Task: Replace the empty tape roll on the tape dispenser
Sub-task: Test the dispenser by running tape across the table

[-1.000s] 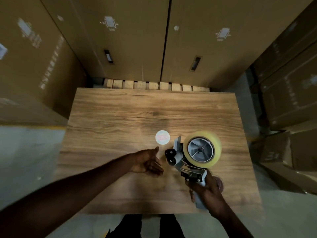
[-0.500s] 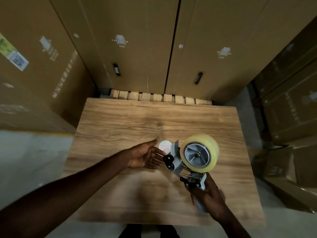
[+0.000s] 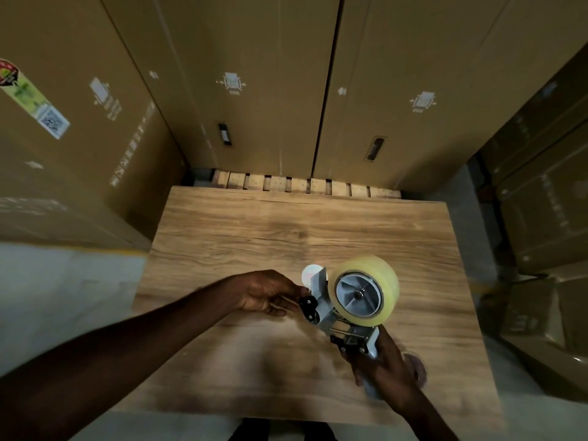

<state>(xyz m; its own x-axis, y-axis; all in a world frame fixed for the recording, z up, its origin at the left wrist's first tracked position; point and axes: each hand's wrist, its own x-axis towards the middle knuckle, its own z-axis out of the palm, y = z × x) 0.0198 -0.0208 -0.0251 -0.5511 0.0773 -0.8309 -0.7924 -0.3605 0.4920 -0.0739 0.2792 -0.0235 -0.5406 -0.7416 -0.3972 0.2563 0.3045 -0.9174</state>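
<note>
The tape dispenser is up off the worktop, over its near right part, with a full clear tape roll seated on its grey hub and facing you. Your right hand is wrapped closed around the dispenser's handle, low and near you. Your left hand is at the dispenser's left end, fingers curled in and touching the black roller there; whether they actually pinch a tape end, you cannot tell. Just behind the dispenser's metal plate a small pale round disc lies on the wood. A dark round thing shows beside your right wrist, too blurred to identify. The far and left stretches of the worktop are bare. Tall cardboard cartons stand close beyond the far edge and more stack up on the right, while bare floor lies open on the left.
</note>
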